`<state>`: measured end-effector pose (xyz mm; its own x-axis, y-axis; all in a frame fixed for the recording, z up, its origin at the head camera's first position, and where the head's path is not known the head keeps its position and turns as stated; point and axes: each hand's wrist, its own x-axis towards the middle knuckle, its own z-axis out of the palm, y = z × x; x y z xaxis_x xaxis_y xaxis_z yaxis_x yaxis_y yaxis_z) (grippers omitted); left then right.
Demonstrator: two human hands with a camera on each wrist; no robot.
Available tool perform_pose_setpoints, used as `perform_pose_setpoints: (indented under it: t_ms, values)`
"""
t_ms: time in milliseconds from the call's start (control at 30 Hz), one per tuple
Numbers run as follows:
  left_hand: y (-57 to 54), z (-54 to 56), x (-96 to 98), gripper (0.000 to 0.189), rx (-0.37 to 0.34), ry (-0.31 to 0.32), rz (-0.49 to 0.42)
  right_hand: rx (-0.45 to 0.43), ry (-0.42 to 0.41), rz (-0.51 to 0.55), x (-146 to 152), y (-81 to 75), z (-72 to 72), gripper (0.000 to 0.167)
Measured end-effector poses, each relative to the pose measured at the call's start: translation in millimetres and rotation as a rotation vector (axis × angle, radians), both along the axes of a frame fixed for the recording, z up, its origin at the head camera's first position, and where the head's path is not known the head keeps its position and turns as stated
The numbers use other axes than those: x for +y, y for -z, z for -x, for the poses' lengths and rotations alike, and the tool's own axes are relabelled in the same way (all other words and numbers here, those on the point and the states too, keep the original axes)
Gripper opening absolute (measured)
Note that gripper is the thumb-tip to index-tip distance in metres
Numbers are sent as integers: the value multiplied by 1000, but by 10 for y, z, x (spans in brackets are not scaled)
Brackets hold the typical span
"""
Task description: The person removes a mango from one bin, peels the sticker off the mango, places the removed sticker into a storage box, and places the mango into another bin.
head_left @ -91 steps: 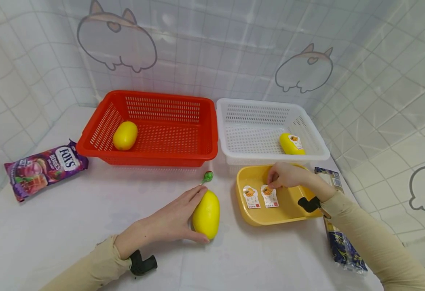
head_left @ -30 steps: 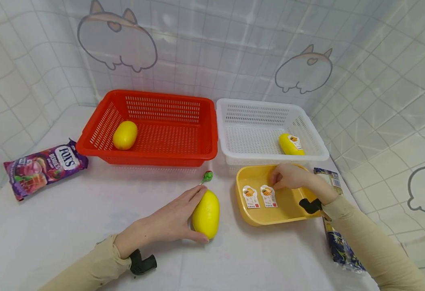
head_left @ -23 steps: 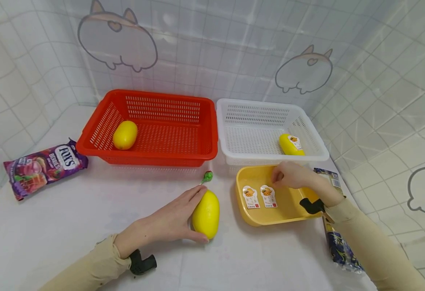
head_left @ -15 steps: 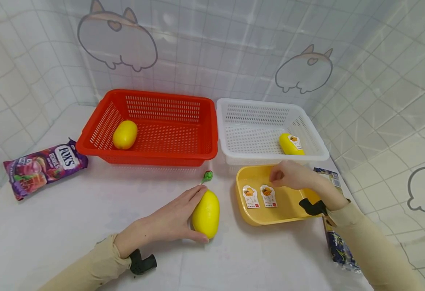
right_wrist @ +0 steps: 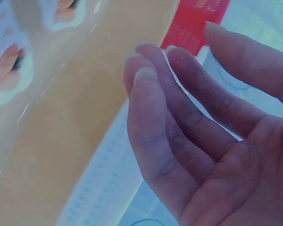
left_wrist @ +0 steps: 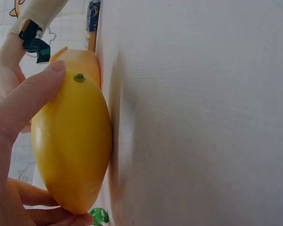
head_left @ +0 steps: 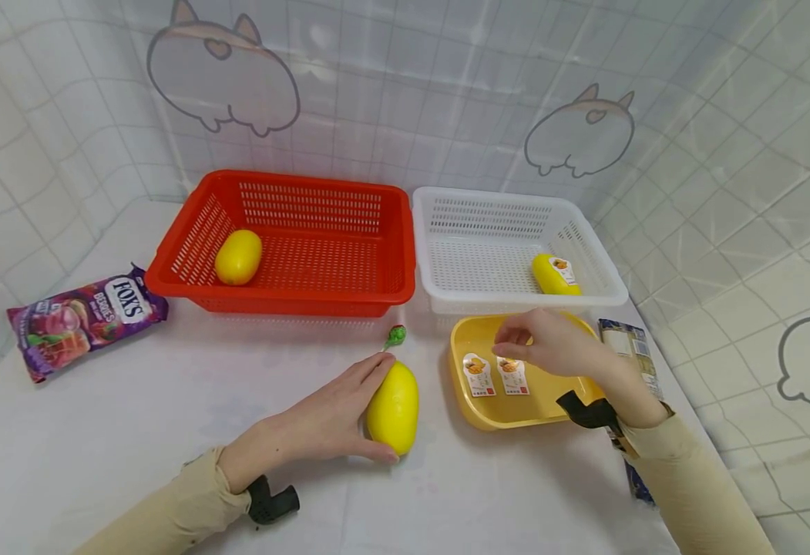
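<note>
In the head view my left hand [head_left: 321,420] holds a yellow mango [head_left: 396,405] on the white table, thumb at its near end and fingers at its far end. The left wrist view shows the green stem nub on the mango [left_wrist: 73,141]. My right hand [head_left: 550,339] is over the yellow tub [head_left: 470,412], its thumb and fingertips drawn together. Nothing shows between those fingertips in the right wrist view. Two white labels with mango pictures lie in the tub: the left label [head_left: 478,376] is in full sight, while the hand overlaps the top of the right label [head_left: 515,384].
Behind stand a red basket [head_left: 307,291] with one mango [head_left: 239,257] and a white basket [head_left: 515,301] with a labelled mango [head_left: 550,279]. A purple candy bag [head_left: 85,320] lies left, a dark blue packet [head_left: 626,339] right. A small green lollipop [head_left: 396,334] lies beyond my left hand.
My right hand, earlier at the top of the right label, shifted slightly right, then has come back left over that label's top. My left hand and the mango have stayed in place.
</note>
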<state>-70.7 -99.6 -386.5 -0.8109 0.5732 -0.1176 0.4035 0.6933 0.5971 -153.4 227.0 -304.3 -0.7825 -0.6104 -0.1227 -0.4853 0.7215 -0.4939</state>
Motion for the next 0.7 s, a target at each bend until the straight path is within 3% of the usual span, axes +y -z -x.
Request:
perform_pose_setpoints:
  t_ms: [467, 700]
  values:
    - [14, 5, -4, 123, 11, 4, -5, 35, 10, 99, -431, 25, -371, 21]
    - [22, 11, 9, 123, -11, -10, -17, -42, 12, 126, -664, 68, -494, 29]
